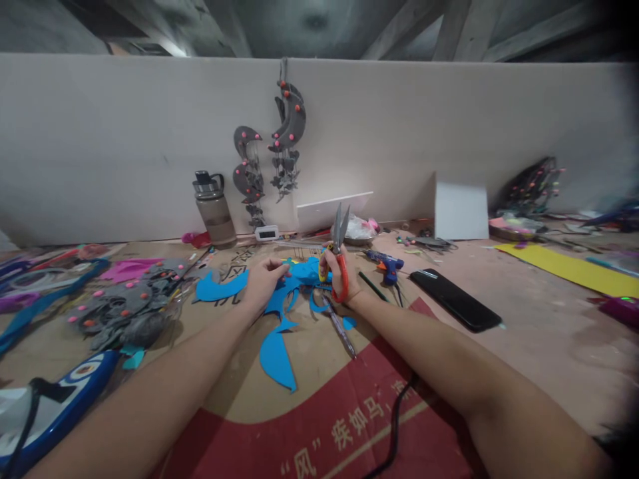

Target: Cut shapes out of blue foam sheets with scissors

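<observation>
My right hand is wrapped round scissors with red-orange handles, their blades pointing up and a little apart. Fingertips of my left hand close together at the edge of a blue felt scrap, seeming to pinch it. More blue felt is bunched between the two hands, partly hidden by the right one. A curved blue felt piece lies beyond my left wrist, and a rounded blue cutout hangs toward the front. Near my right wrist lies a pen.
Brown-and-red cardboard covers the table. To the right lie a blue glue gun, a black phone and yellow felt. Grey felt pieces pile up on the left. A bottle stands by the wall; a black cable crosses the front.
</observation>
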`<act>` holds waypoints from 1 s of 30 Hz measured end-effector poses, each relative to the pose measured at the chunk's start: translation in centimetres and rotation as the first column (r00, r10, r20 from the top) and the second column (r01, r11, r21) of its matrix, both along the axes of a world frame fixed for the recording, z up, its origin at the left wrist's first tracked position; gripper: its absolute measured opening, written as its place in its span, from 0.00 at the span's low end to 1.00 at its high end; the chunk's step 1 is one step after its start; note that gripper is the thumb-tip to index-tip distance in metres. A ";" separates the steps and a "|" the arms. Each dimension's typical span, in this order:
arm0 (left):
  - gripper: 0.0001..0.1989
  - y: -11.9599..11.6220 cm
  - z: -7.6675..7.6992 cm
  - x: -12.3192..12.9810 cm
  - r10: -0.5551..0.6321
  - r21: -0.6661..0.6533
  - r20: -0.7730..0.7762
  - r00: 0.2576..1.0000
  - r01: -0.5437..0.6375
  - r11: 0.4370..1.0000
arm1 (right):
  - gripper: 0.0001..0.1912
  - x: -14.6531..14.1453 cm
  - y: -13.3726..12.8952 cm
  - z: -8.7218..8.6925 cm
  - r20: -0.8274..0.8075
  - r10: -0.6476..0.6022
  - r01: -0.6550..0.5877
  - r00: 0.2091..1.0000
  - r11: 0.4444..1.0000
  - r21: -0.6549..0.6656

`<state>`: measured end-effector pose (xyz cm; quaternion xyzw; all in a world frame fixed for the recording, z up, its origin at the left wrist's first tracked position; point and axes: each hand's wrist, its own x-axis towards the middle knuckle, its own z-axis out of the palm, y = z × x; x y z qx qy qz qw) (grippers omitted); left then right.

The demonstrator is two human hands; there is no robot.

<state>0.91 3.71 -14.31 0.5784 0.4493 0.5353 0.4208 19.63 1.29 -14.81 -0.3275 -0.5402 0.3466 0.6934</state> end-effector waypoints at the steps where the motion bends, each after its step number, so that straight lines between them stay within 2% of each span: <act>1: 0.15 0.0 0.0 0.0 0.004 0.009 -0.012 1.000 -0.004 1.000 | 0.13 -0.1 -0.1 0.1 0.010 -0.003 0.003 1.000 1.000 -0.001; 10: 0.13 0.3 -0.3 0.0 0.006 0.028 -0.043 0.999 -0.005 1.000 | 0.14 -0.2 -0.5 0.3 0.066 0.001 -0.001 0.998 1.000 0.010; 19: 0.13 -0.4 0.5 0.1 0.003 0.033 -0.012 1.000 -0.002 0.999 | 0.15 0.0 0.2 -0.3 0.064 -0.001 0.000 0.998 1.000 0.016; 30: 0.14 0.3 -0.2 -0.1 0.000 -0.009 0.057 0.998 0.000 1.000 | 0.13 -0.2 -0.4 0.3 0.032 -0.016 0.017 0.999 1.000 -0.011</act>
